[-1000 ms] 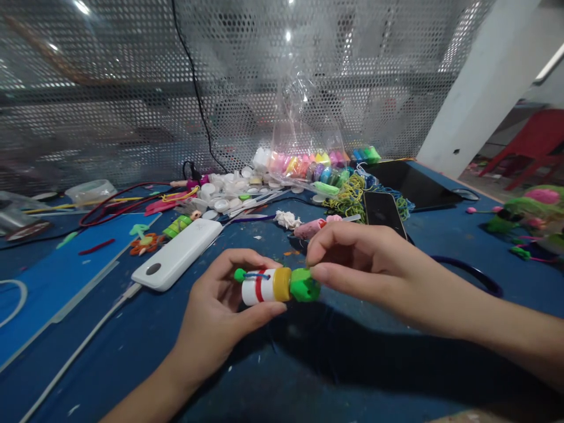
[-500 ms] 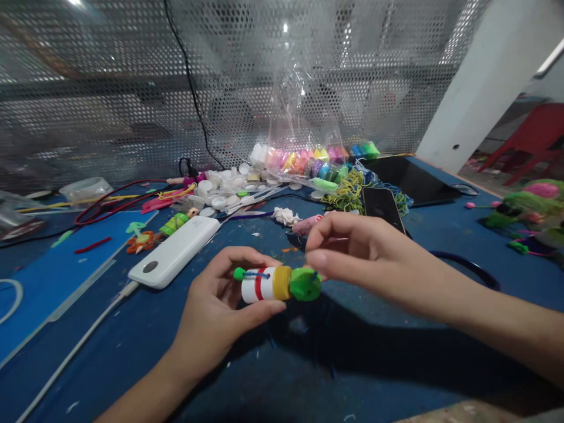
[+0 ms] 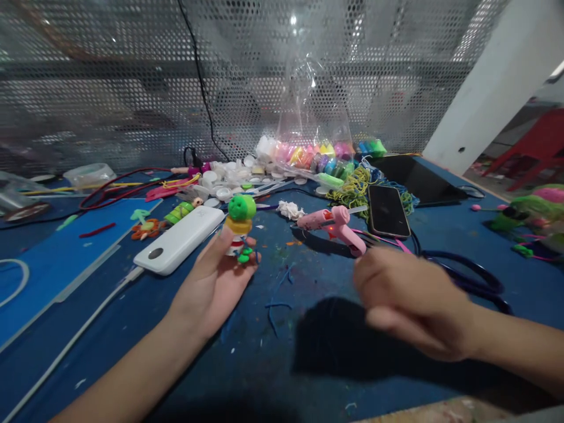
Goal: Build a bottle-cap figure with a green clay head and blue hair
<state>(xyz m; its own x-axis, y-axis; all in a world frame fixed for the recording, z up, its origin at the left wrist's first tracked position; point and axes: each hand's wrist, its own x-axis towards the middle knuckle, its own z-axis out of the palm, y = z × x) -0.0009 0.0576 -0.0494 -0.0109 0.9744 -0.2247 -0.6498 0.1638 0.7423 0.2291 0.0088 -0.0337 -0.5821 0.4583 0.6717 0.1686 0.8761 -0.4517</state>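
Observation:
My left hand [image 3: 220, 276] is closed around a small doll [image 3: 239, 226], held upright above the table. The doll has a green head, a yellow collar, a white body with a red band, and green ball ends on its limbs. My right hand [image 3: 409, 299] is over the table at the right, blurred by motion. Its fingers look curled, but whether anything is in them is hidden. Just beyond it lies a pink glue gun [image 3: 337, 223] with a clear stick at its back and a small glowing light. Blue yarn scraps [image 3: 277, 305] are on the table between the hands.
A white power bank [image 3: 180, 241] with a cable lies left, beside a blue board [image 3: 57, 264]. Farther back are white caps [image 3: 224, 179], a clear bag of colourful clay [image 3: 312, 147], and yarn [image 3: 356, 185]. A phone [image 3: 388, 211] and coiled dark cord [image 3: 467, 273] lie right.
My left hand has turned the doll from lying sideways to upright and moved it slightly left and away. My right hand has left the doll's head and moved right and nearer, uncovering the glue gun.

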